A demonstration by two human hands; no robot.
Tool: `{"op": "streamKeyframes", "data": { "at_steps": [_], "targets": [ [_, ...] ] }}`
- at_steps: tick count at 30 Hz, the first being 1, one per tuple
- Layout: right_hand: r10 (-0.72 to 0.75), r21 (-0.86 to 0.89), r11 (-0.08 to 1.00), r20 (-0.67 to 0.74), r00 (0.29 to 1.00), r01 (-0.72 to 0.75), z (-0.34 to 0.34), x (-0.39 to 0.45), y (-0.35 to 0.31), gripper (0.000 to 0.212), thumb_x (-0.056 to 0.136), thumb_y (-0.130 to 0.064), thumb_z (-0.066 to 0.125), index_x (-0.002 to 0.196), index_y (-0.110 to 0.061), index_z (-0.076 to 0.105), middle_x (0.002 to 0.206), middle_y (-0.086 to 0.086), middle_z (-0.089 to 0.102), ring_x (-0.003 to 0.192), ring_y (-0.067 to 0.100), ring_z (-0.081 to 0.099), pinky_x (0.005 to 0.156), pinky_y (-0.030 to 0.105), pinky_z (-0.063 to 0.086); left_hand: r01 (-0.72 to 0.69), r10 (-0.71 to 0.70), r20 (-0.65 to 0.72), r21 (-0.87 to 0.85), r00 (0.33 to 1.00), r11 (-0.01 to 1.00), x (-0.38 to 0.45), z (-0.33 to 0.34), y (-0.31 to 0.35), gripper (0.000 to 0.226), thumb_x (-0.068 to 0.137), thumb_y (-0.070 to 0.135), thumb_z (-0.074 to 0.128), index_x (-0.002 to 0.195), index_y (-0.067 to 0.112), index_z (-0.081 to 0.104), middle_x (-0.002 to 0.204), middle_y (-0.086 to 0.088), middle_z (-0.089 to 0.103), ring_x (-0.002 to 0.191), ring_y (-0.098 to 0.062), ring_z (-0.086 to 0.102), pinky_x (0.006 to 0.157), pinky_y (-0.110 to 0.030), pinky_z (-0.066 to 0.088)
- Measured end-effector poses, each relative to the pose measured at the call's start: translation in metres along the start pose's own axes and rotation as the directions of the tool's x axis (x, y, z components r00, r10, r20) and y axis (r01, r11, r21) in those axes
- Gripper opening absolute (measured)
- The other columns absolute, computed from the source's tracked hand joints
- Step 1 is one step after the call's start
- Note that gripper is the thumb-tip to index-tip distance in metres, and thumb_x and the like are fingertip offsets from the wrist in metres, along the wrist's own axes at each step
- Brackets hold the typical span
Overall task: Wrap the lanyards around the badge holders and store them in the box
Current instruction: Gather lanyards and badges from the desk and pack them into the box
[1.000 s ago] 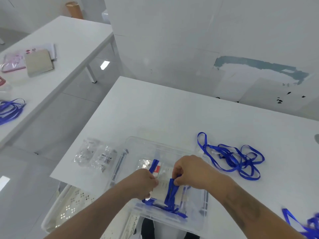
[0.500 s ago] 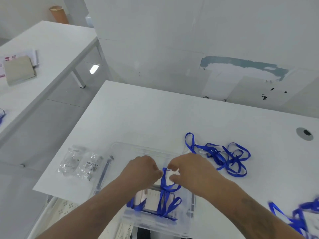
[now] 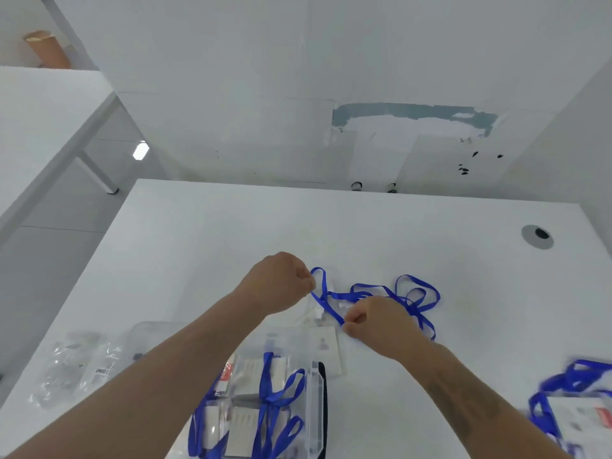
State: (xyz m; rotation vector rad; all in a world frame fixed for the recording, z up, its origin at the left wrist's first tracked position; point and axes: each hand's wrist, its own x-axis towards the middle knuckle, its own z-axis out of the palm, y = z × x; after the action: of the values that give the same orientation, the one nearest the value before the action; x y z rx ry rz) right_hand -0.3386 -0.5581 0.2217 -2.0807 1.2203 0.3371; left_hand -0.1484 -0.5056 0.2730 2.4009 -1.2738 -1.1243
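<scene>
Looking down from the head camera, both hands reach over a white table (image 3: 205, 246) to a loose blue lanyard (image 3: 381, 294) lying past the far right corner of a clear plastic box (image 3: 314, 392). The left hand (image 3: 280, 281) is curled, its thumb and fingertips pinched on the left loop of that lanyard, where the ribbon arcs up just beside the knuckles. The right hand (image 3: 377, 321) is also curled, pinching the ribbon at its fingertips lower down, near the top of a clear badge holder (image 3: 326, 346) that lies flat on the table, touching or just beside the box's right wall; I cannot tell which. The rest of the lanyard trails to the right of the right hand in tangled loops on the tabletop.

Inside the box, at the bottom of the frame, lie wrapped badge holders (image 3: 251, 422), their blue ribbons wound round them with loops sticking out. A dark strip runs along the box's right wall.

At the lower right edge, blurred, more blue lanyards and a badge holder (image 3: 576, 412) lie on the table, well apart from the hands. To the left of the box sit small clear plastic bags (image 3: 76, 366). A grey cable grommet (image 3: 537, 236) is set in the table's far right. Another white table (image 3: 39, 127) stands at the left, with a tan cylinder (image 3: 48, 49) beyond it.
</scene>
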Motion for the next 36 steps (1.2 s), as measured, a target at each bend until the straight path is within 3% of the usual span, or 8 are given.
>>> {"op": "streamKeyframes", "data": {
  "at_steps": [5, 15, 19, 22, 27, 32, 34, 36],
  "targets": [
    [0.019, -0.038, 0.999, 0.091, 0.996, -0.015, 0.036, 0.033, 0.005, 0.034, 0.083, -0.043, 0.067, 0.112, -0.026, 0.065, 0.1, -0.011, 0.065, 0.09, 0.01, 0.061, 0.081, 0.025, 0.051, 0.083, -0.164, 0.319, 0.251, 0.934, 0.964, 0.056, 0.026, 0.003, 0.015, 0.092, 0.018, 0.056, 0.083, 0.011, 0.067, 0.079, 0.001, 0.071, 0.069, -0.016, 0.065, 0.07, -0.028, 0.054],
    [-0.043, -0.254, 0.966, 0.004, 0.999, 0.042, 0.054, 0.051, 0.006, 0.069, 0.083, -0.036, 0.069, 0.141, -0.025, 0.031, 0.143, 0.003, 0.036, 0.11, 0.019, 0.057, 0.08, 0.026, 0.05, 0.138, -0.281, 0.492, 0.308, 0.824, 0.941, 0.095, 0.053, -0.02, 0.017, 0.087, 0.021, 0.056, 0.098, 0.011, 0.064, 0.089, -0.001, 0.067, 0.091, -0.02, 0.073, 0.082, -0.034, 0.059],
    [0.005, -0.147, 0.989, 0.016, 1.0, -0.002, 0.041, 0.056, 0.006, 0.038, 0.081, -0.039, 0.072, 0.11, -0.029, 0.049, 0.115, -0.009, 0.056, 0.095, 0.01, 0.059, 0.073, 0.021, 0.048, 0.151, -0.273, 0.498, 0.272, 0.823, 0.95, 0.099, 0.052, -0.022, 0.02, 0.089, 0.024, 0.058, 0.105, 0.013, 0.064, 0.087, 0.002, 0.062, 0.089, -0.017, 0.071, 0.072, -0.029, 0.057],
    [0.08, 0.203, 0.975, 0.067, 0.995, -0.092, 0.024, 0.056, 0.016, 0.02, 0.082, -0.037, 0.071, 0.088, -0.029, 0.054, 0.085, -0.011, 0.064, 0.073, 0.004, 0.062, 0.061, 0.018, 0.044, 0.145, -0.236, 0.471, 0.221, 0.85, 0.964, 0.096, 0.043, -0.019, 0.031, 0.087, 0.03, 0.062, 0.114, 0.014, 0.064, 0.098, 0.002, 0.064, 0.086, -0.014, 0.069, 0.061, -0.024, 0.054],
    [0.186, 0.892, 0.415, 0.112, 0.976, -0.181, -0.007, 0.043, 0.018, 0.019, 0.084, -0.016, 0.075, 0.082, -0.01, 0.057, 0.069, 0.003, 0.068, 0.062, 0.017, 0.069, 0.057, 0.025, 0.053, 0.196, -0.125, 0.409, -0.136, 0.904, 0.971, 0.087, 0.01, -0.012, 0.024, 0.083, 0.029, 0.074, 0.105, 0.018, 0.073, 0.098, 0.006, 0.073, 0.082, -0.013, 0.072, 0.078, -0.028, 0.056],
    [0.166, 0.985, -0.131, 0.133, 0.977, -0.111, -0.034, 0.024, 0.009, 0.013, 0.088, -0.01, 0.066, 0.08, -0.011, 0.055, 0.077, 0.006, 0.068, 0.071, 0.022, 0.073, 0.059, 0.025, 0.059, 0.236, 0.029, 0.409, -0.582, 0.912, 0.778, 0.073, -0.019, 0.003, 0.027, 0.085, 0.019, 0.075, 0.109, 0.008, 0.071, 0.1, -0.003, 0.077, 0.083, -0.017, 0.073, 0.084, -0.031, 0.059],
    [0.178, 0.972, -0.221, 0.12, 0.977, -0.079, -0.045, 0.016, 0.003, 0.009, 0.091, -0.009, 0.062, 0.083, -0.009, 0.058, 0.078, 0.007, 0.07, 0.072, 0.023, 0.074, 0.057, 0.024, 0.059, 0.223, 0.1, 0.379, -0.715, 0.92, 0.662, 0.063, -0.023, 0.012, 0.024, 0.087, 0.012, 0.072, 0.109, 0.005, 0.07, 0.103, -0.009, 0.076, 0.085, -0.02, 0.073, 0.083, -0.031, 0.06],
    [0.205, 0.989, -0.144, 0.042, 0.978, -0.012, -0.054, 0.007, -0.001, 0.006, 0.093, -0.013, 0.06, 0.089, -0.009, 0.061, 0.083, 0.008, 0.072, 0.074, 0.025, 0.074, 0.056, 0.026, 0.058, 0.17, 0.133, 0.305, -0.786, 0.943, 0.595, 0.053, -0.025, 0.021, 0.019, 0.087, 0.01, 0.071, 0.106, 0.006, 0.071, 0.104, -0.012, 0.076, 0.084, -0.021, 0.073, 0.077, -0.029, 0.061]
  ]
}}
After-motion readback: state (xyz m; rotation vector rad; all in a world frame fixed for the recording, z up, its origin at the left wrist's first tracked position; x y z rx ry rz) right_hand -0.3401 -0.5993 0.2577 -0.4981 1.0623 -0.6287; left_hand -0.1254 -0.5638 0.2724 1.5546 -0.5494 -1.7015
